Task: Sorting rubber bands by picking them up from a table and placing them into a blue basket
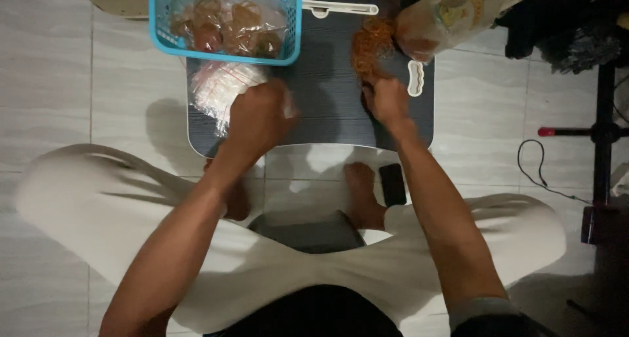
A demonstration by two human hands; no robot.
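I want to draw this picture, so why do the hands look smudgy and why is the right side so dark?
In the head view, the left hand looks smeared, a motion blur, and the right hand by the orange rubber bands is a bit soft too. Light falls on the pale floor tiles and the dark lap table, while the right edge sinks into shadow.

We wear loose cream-white trousers, a dark top with short sleeves, and nothing on our forearms or feet.
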